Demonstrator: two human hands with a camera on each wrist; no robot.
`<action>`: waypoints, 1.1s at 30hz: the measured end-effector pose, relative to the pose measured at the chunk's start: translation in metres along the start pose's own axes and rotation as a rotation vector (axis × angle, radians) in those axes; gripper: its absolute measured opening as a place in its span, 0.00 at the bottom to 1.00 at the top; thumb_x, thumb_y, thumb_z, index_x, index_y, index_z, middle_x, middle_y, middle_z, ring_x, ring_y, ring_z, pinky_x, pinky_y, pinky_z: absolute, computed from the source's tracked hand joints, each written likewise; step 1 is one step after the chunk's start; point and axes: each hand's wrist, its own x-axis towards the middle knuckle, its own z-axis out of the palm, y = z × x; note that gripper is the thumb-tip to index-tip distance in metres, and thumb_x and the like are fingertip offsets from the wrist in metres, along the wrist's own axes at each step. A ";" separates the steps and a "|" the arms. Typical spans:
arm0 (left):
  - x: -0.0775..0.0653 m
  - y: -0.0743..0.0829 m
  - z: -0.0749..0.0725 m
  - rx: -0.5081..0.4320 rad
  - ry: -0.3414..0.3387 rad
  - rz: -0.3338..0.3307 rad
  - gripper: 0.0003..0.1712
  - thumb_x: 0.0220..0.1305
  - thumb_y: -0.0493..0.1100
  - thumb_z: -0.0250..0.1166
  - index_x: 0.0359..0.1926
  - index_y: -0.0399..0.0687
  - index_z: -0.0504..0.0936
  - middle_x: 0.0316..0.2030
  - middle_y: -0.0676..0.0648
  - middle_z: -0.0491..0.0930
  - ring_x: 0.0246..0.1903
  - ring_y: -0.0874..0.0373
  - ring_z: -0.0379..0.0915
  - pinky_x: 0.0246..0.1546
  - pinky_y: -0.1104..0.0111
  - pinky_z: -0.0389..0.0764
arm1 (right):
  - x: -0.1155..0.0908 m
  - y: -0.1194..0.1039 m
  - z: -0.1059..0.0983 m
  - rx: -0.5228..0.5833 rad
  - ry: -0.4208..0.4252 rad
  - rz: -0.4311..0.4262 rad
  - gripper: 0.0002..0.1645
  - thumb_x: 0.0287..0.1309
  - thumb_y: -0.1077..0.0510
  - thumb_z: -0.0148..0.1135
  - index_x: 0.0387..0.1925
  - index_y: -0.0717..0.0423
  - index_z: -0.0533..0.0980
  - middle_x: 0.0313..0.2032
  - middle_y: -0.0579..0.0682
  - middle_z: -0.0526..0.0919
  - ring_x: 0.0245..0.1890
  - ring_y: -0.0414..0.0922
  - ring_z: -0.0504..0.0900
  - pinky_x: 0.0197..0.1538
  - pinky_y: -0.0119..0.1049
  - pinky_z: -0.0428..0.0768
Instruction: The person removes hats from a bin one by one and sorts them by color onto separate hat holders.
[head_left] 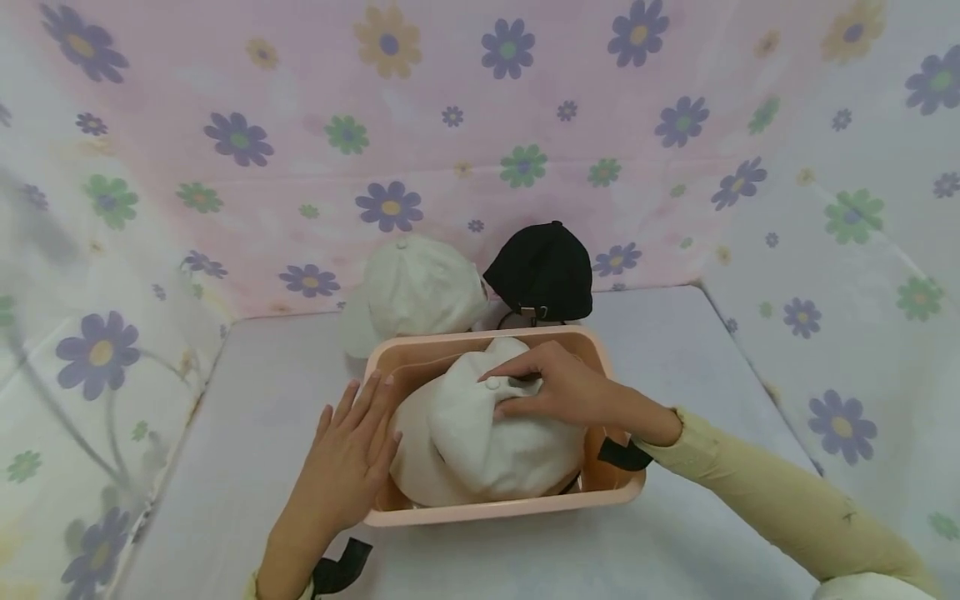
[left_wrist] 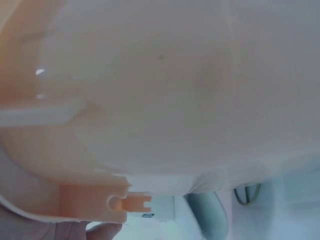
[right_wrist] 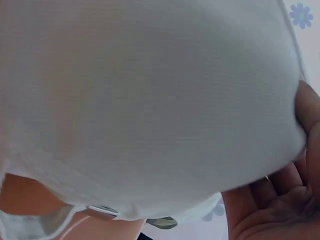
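A white baseball cap [head_left: 517, 454] sits in a peach plastic basin [head_left: 495, 513], its brim toward the left. My right hand [head_left: 570, 387] pinches the top of the crown beside the button, bunching the fabric between thumb and fingers. In the right wrist view the cap's white cloth [right_wrist: 150, 110] fills most of the picture, with the right hand [right_wrist: 280, 205] at its edge. My left hand [head_left: 348, 458] lies with straight fingers against the basin's left rim. Up close, the left wrist view shows the basin's outer wall [left_wrist: 150, 100] and a notched tab [left_wrist: 95, 202].
Behind the basin rest another white cap [head_left: 423, 287] on the left and a black cap [head_left: 543, 271] with a strap buckle on the right. They lie close to the flower-patterned back wall [head_left: 450, 142]. Patterned side walls flank the pale table [head_left: 255, 400].
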 end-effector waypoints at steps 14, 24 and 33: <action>0.000 0.001 -0.003 0.035 0.005 -0.001 0.36 0.79 0.52 0.51 0.81 0.50 0.53 0.79 0.43 0.52 0.79 0.38 0.42 0.71 0.31 0.46 | 0.002 0.001 -0.002 0.134 0.082 -0.005 0.19 0.54 0.63 0.76 0.50 0.58 0.87 0.42 0.49 0.90 0.38 0.37 0.85 0.39 0.32 0.84; 0.000 0.000 -0.002 0.030 0.004 0.004 0.36 0.79 0.52 0.52 0.81 0.49 0.53 0.80 0.42 0.52 0.79 0.37 0.43 0.70 0.30 0.47 | 0.003 -0.004 -0.013 0.119 0.092 -0.034 0.21 0.54 0.64 0.75 0.52 0.58 0.86 0.52 0.54 0.88 0.51 0.42 0.86 0.44 0.36 0.87; -0.001 0.000 0.000 0.010 0.001 0.007 0.36 0.79 0.51 0.52 0.81 0.49 0.54 0.80 0.42 0.52 0.78 0.37 0.43 0.70 0.30 0.48 | 0.003 -0.007 -0.016 0.127 0.117 -0.057 0.21 0.55 0.65 0.75 0.52 0.59 0.86 0.50 0.53 0.89 0.51 0.41 0.86 0.43 0.36 0.87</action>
